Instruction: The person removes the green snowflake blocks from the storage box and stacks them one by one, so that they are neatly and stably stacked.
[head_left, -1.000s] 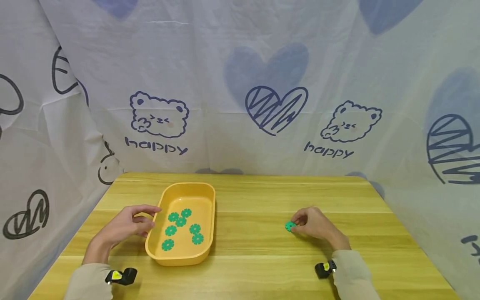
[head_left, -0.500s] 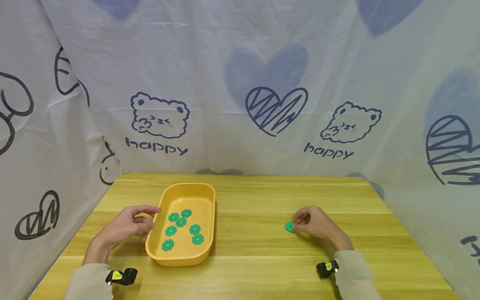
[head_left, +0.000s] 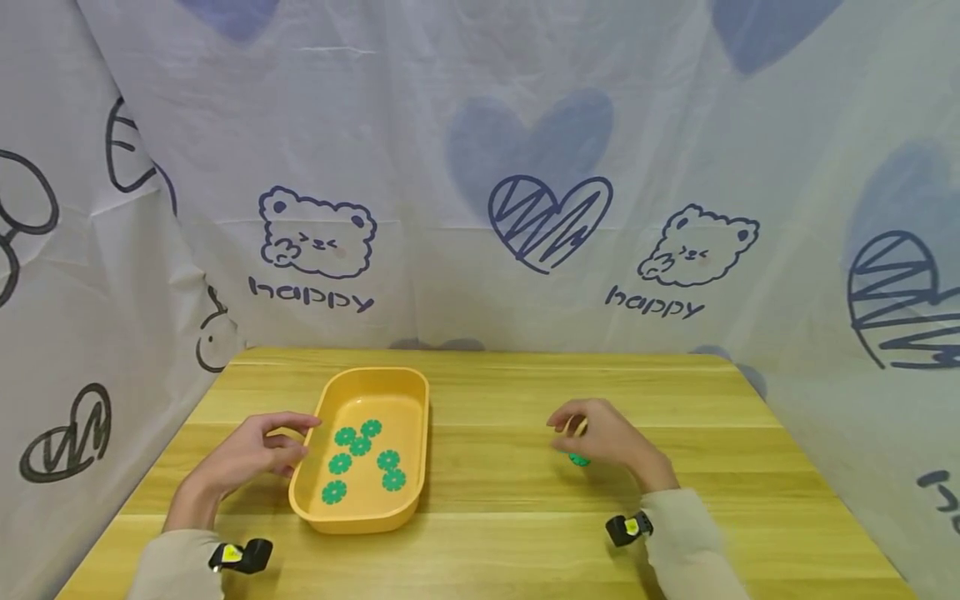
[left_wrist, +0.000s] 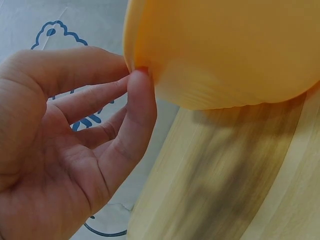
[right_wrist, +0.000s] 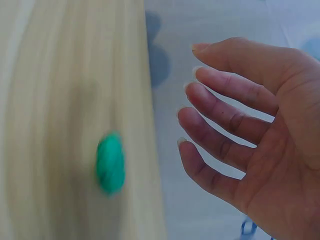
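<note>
My left hand [head_left: 243, 454] is at the left side of a yellow plastic tray [head_left: 356, 523], its fingertips on the rim. In the left wrist view the curled fingers [left_wrist: 140, 110] meet the tray's edge. Inside the tray lie several green notched discs [head_left: 334, 492], flat and spread over its floor. To the right, my right hand [head_left: 600, 433] hovers over the table, thumb and fingers parted with nothing between them. Beneath it lies another green notched disc [head_left: 579, 459], partly covered by the hand in the head view. The right wrist view shows this disc [right_wrist: 110, 165] blurred, apart from the fingertips.
The wood-grain table [head_left: 495, 500] stands against a white printed cloth [head_left: 442, 275] at the back and both sides. Black wrist cameras [head_left: 242, 556] sit at both cuffs.
My right hand has let go of the green disc and moved left and slightly up; the disc stays on the table. The left hand and tray stay in place.
</note>
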